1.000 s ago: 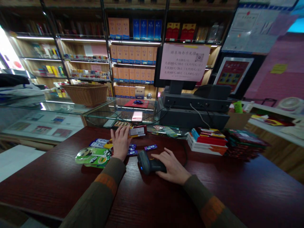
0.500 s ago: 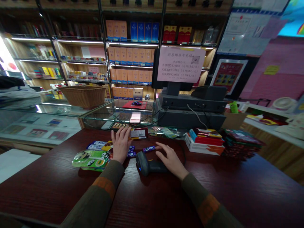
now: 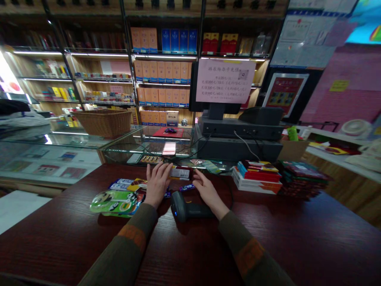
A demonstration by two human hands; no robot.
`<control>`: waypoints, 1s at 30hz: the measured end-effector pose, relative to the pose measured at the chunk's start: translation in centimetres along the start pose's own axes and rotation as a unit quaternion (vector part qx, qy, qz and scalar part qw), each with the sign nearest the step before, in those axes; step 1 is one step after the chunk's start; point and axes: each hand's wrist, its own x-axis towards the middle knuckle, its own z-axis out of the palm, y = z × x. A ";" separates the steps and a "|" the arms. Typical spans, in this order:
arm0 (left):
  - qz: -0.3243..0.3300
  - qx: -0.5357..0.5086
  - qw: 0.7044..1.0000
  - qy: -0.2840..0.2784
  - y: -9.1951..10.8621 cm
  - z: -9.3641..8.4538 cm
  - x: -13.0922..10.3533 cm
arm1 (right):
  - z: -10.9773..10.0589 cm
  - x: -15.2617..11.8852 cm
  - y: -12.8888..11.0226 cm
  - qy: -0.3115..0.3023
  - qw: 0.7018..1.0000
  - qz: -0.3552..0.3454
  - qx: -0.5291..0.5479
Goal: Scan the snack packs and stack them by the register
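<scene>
In the head view, my left hand (image 3: 157,184) is over the goods on the dark wooden counter. Its fingers are at the left end of a small dark red box (image 3: 182,173) with a white label, gripping it. My right hand (image 3: 208,191) has its fingers apart, the tips close to the box's right end; contact is unclear. A small purple packet (image 3: 187,187) lies just below the box. Between my forearms rests a black barcode scanner (image 3: 186,208). Left of my left hand are a green panda-print package (image 3: 116,202) and blue-white packets (image 3: 120,184), partly covered.
Stacked boxes (image 3: 257,182) and a pile of dark packets (image 3: 302,178) stand at the right. Behind are a glass display case (image 3: 139,137), a wicker basket (image 3: 105,123) and a monitor with a pink sign (image 3: 224,81). A cable runs from the scanner's side.
The dark red box has moved right and slightly nearer, along with my left hand. My right hand has shifted a little left and up, its fingertips now close to the box.
</scene>
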 end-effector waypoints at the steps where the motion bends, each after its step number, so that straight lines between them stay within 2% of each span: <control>1: 0.003 -0.004 1.000 -0.002 0.1 0.0 0.0 | 0.1 0.0 0.0 0.001 1.000 0.001 0.006; 8: 0.016 -0.014 1.000 0.000 0.5 0.0 0.0 | 0.1 -0.3 0.0 0.007 1.000 0.012 0.013; 14: -0.014 0.014 1.000 -0.017 0.2 0.0 -0.1 | 0.4 -0.3 0.5 -0.001 0.999 0.006 0.038; 21: -0.025 0.001 0.999 -0.036 0.2 0.3 -0.1 | 1.0 -0.2 1.0 -0.003 0.998 0.009 0.054; 25: -0.027 -0.048 0.998 -0.037 0.2 1.0 -0.2 | 0.6 0.0 1.4 -0.006 0.998 0.004 0.069; 30: -0.083 -0.184 0.978 -0.046 -0.4 2.5 -0.5 | 0.2 0.3 1.5 0.006 0.995 -0.024 0.094</control>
